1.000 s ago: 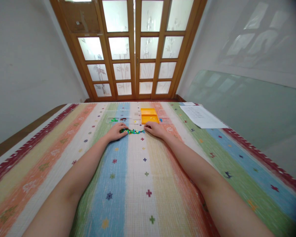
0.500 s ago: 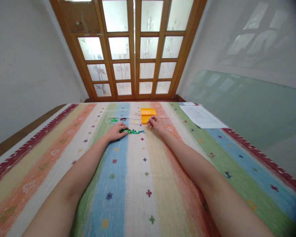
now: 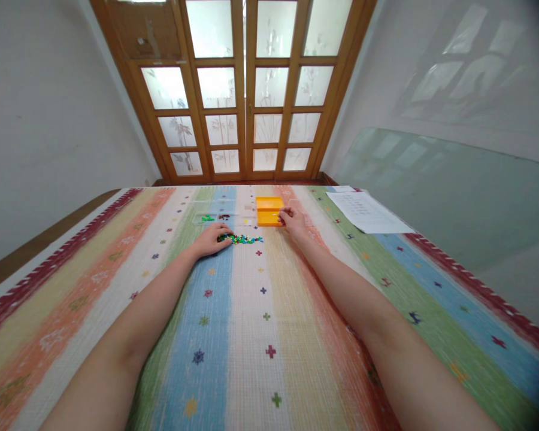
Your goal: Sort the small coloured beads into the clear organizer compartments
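Note:
A pile of small beads or bits (image 3: 245, 239), green, blue, yellow and white, lies on the striped cloth. My left hand (image 3: 212, 239) rests at the pile's left end, its thumb and fingers curved but apart and touching the pieces. An orange box (image 3: 263, 220) with its lid raised stands beyond the pile. At the box's right edge is my right hand (image 3: 293, 221), fingertips pinched together. A tiny pale spot shows by those fingertips; whether they hold it I cannot tell.
A clear tray (image 3: 197, 220) behind my left hand holds green pieces (image 3: 207, 218) and dark red pieces (image 3: 224, 216). Another clear tray or lid (image 3: 303, 206) lies right of the box. Printed paper sheets (image 3: 368, 212) are at the table's far right.
My right hand has shifted a little to the right, from the front of the orange box to its right edge, uncovering more of the inside. My left hand has stayed in place.

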A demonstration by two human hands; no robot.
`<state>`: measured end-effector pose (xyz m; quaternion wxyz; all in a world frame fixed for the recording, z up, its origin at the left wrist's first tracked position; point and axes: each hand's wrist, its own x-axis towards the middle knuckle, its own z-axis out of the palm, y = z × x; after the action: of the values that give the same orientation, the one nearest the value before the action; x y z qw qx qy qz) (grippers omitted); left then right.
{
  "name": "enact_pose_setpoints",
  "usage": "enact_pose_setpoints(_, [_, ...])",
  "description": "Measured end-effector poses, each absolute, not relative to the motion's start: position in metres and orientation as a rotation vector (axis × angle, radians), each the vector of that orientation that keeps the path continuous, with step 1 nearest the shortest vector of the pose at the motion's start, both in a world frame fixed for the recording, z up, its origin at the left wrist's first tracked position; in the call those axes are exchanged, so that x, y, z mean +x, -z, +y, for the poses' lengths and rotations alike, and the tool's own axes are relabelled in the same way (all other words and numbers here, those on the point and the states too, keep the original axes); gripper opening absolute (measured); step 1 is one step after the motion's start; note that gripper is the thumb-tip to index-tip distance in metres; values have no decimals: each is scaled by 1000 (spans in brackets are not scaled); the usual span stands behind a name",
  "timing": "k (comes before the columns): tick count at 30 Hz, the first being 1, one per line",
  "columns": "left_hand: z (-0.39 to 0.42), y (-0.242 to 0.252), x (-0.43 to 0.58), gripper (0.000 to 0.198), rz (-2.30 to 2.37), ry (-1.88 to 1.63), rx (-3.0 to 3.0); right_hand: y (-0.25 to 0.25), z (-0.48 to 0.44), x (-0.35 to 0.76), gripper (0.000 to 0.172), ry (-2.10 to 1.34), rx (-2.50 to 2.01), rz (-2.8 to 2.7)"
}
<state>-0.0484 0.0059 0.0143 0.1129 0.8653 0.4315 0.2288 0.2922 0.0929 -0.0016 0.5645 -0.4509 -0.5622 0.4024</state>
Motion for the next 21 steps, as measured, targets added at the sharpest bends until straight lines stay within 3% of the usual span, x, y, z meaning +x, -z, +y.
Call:
enact_pose_setpoints(13, [7,-13,-49,40,1246,-680,2550,4,92,290,25,-992,-1138,-1325])
enact_pose_setpoints(21, [6,-13,-48,40,1267,-675,2549,2,66,275,17,-619,-1130,-2091])
